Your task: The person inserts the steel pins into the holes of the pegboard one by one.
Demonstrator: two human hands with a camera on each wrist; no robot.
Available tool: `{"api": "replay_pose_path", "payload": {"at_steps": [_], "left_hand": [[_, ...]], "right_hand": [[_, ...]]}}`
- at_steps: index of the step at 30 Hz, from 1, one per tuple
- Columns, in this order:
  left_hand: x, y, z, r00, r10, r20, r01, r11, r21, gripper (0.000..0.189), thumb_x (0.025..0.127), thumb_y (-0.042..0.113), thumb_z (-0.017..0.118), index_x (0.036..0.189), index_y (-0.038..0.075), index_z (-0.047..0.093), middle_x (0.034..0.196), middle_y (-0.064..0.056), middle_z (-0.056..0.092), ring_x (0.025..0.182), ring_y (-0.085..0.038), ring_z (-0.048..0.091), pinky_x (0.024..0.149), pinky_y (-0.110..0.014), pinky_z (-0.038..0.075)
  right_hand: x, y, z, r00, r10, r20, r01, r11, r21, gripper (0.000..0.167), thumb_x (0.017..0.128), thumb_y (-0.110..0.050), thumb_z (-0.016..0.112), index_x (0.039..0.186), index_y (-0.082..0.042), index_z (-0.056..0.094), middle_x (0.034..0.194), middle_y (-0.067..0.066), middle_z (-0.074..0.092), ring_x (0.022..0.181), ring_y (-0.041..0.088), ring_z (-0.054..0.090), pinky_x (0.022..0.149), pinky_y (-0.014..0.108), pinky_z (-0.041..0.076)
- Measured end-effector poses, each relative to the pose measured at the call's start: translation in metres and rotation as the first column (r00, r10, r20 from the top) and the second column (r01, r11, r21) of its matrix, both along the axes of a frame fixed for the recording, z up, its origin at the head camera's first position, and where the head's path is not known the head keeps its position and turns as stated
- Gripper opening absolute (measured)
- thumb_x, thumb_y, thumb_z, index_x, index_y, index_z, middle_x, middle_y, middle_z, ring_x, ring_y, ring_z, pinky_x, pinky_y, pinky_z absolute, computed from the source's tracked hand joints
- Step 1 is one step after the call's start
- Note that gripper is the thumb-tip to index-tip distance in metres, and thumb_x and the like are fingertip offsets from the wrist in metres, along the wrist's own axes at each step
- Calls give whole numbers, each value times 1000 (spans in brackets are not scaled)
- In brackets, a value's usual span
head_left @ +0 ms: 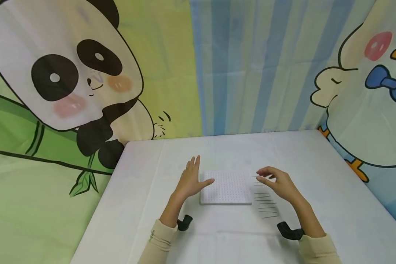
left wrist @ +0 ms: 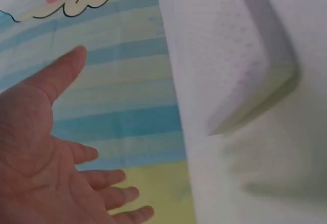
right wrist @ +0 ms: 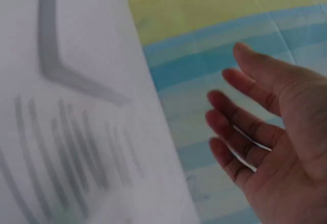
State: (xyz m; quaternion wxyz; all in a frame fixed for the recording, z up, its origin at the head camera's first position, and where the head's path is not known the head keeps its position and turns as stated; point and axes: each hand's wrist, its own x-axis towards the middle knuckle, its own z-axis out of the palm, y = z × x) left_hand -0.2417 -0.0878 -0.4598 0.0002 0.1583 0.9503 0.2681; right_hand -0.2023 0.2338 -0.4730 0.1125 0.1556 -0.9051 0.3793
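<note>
A white square board dotted with rows of small holes [head_left: 226,187] lies flat on the table. My left hand [head_left: 191,180] is raised at its left side, fingers straight and thumb spread toward the board. In the left wrist view that palm [left wrist: 41,152] is bare. To the right of the board, several thin dark sticks [head_left: 265,201] lie roughly parallel in a column. My right hand [head_left: 278,182] hovers over the far end of this column, fingers loosely bent, thumb apart from the fingertips. In the right wrist view nothing shows between the fingers [right wrist: 245,116].
The table [head_left: 224,242] has a white cover. Behind it hangs a cloth backdrop [head_left: 171,66] with a panda, stripes and a white bird. Black wrist mounts [head_left: 184,222] sit on both forearms, below cream sleeves [head_left: 318,249].
</note>
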Motion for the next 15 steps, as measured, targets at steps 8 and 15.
{"api": "replay_pose_path", "payload": {"at_steps": [8, 15], "left_hand": [[-5, -16, -60, 985, -139, 106, 110, 964, 241, 122, 63, 50, 80, 150, 11, 3, 153, -15, 5, 139, -32, 8, 108, -50, 21], [-6, -17, -85, 969, -223, 110, 190, 949, 251, 129, 59, 50, 82, 148, 6, 0, 154, -11, 4, 140, -24, 4, 112, -44, 10]], "right_hand": [[34, 34, -55, 983, 93, 160, -60, 978, -201, 10, 78, -19, 74, 87, -13, 72, 74, -2, 56, 63, 13, 43, 53, 27, 36], [51, 35, -80, 968, 99, 229, -38, 965, -259, 8, 74, -19, 77, 81, -17, 73, 79, -1, 60, 66, 13, 45, 55, 25, 38]]}}
